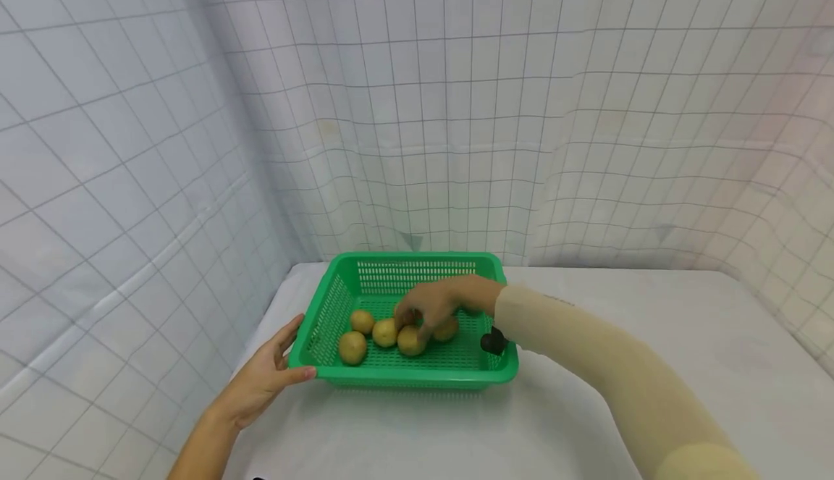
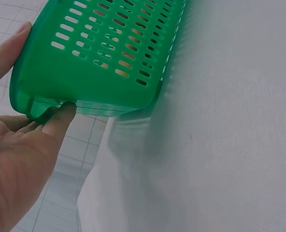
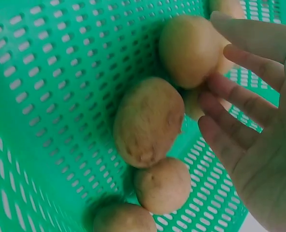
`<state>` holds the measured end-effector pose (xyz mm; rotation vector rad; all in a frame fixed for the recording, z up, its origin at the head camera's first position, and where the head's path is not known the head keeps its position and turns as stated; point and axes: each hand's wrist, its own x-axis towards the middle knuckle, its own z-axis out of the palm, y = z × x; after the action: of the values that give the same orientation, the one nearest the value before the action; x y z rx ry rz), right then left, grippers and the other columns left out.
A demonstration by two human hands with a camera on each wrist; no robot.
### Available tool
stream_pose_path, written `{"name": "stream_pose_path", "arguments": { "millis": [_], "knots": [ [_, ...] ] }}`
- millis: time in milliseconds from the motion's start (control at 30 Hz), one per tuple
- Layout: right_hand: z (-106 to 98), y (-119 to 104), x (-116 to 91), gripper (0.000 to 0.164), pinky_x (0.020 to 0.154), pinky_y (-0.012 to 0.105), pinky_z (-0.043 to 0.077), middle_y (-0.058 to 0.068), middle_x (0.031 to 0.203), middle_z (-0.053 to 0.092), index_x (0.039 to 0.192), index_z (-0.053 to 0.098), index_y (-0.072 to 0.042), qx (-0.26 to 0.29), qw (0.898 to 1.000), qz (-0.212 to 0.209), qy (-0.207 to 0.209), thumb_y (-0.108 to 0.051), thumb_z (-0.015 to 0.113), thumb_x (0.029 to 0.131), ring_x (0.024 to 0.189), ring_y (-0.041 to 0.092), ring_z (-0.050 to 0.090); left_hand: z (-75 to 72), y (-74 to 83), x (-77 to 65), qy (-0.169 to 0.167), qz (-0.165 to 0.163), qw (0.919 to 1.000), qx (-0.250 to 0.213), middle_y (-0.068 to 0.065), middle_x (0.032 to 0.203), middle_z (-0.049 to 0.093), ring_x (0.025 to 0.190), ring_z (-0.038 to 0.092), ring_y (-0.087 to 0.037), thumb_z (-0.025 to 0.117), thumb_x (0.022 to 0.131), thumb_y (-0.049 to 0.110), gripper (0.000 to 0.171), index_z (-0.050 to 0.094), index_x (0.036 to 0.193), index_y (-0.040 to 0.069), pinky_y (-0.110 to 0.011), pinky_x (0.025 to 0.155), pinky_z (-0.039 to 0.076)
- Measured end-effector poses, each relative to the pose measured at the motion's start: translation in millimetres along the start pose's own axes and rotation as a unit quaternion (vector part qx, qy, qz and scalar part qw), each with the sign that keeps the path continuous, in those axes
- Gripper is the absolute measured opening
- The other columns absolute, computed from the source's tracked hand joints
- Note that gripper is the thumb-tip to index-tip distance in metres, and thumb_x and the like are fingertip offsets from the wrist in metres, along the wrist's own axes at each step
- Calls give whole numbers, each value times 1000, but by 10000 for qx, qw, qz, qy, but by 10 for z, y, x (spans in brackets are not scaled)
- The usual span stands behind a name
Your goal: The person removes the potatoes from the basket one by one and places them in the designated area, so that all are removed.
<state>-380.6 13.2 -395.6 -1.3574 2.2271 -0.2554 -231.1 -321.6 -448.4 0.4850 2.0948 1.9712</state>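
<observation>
A green plastic basket (image 1: pixel 417 375) with slotted walls holds several potatoes (image 1: pixel 352 347). At its left front corner my left hand (image 1: pixel 263 379) grips the rim. In the left wrist view the thumb (image 2: pixel 9 53) lies along the rim's outer side, and fingertips curl under its lip. My right hand (image 1: pixel 430 306) reaches down into the basket, over the potatoes near the middle. Seen from the right wrist, its fingers are spread and nearly straight beside a rounded potato (image 3: pixel 190 50). Thumb and fingertips lie at that potato's edge; firm contact cannot be made out. An oval potato (image 3: pixel 149 122) lies close by.
The basket stands on a table with a white cloth (image 1: pixel 619 321). White grid-patterned curtains (image 1: pixel 417 140) hang behind the table and on both sides. A small black object (image 1: pixel 493 342) sits at the right sleeve's cuff, by the basket's right wall.
</observation>
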Motion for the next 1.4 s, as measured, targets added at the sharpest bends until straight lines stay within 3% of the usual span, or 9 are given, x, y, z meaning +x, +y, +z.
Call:
{"name": "stream_pose_path", "arguments": {
  "millis": [133,367,533,733,900,1067,1400],
  "knots": [
    [52,17,50,46,103,30,45,-9,126,64,137,67,-19,-266,9989,-358,-147,-25,80,93,118,9,56,2,-9,4,41,0,10000,62,-24,169,-4,149,9,-48,70,96,-3,102,-8,162,-3,-25,103,46],
    [120,27,97,48,103,25,44,-9,127,64,135,69,-15,-259,9987,-447,-42,-20,84,90,117,7,56,4,-18,0,33,-70,10000,14,-23,169,-3,150,9,-48,69,96,-4,102,-7,163,-1,-24,103,46],
    [152,3,90,48,102,27,44,-10,124,60,131,69,-21,-431,9989,-176,54,-20,87,87,114,7,53,9,-12,10,35,-69,10000,60,-22,169,-1,149,12,-46,70,95,-4,102,-6,164,0,-25,103,46],
    [177,-8,79,43,87,32,49,-11,112,57,125,65,-32,-626,9977,264,20,-19,85,89,102,11,53,7,-3,26,-9,-43,10000,64,-22,169,-3,150,9,-46,69,96,-3,101,-6,164,0,-24,103,45],
    [189,7,97,45,92,33,48,-11,117,58,128,65,-28,-606,9981,99,-35,-16,84,89,106,11,53,9,-4,8,-28,-78,10000,-34,-22,169,-6,151,4,-48,68,97,-3,102,-9,163,0,-23,103,45],
    [187,-7,68,51,97,35,47,-14,128,57,135,64,-30,-720,9973,146,-65,-17,84,90,113,7,51,27,-3,13,-13,-34,10000,-30,-22,169,-4,150,8,-47,68,97,-3,101,-9,163,0,-24,104,44],
    [53,-69,63,46,98,26,46,-12,121,58,129,68,-20,-417,9983,-411,67,-11,84,87,109,8,54,16,-4,-1,-23,-14,10000,-1,-24,169,-4,149,8,-47,68,97,-4,101,-9,163,-1,-23,104,44]
  ]
}}
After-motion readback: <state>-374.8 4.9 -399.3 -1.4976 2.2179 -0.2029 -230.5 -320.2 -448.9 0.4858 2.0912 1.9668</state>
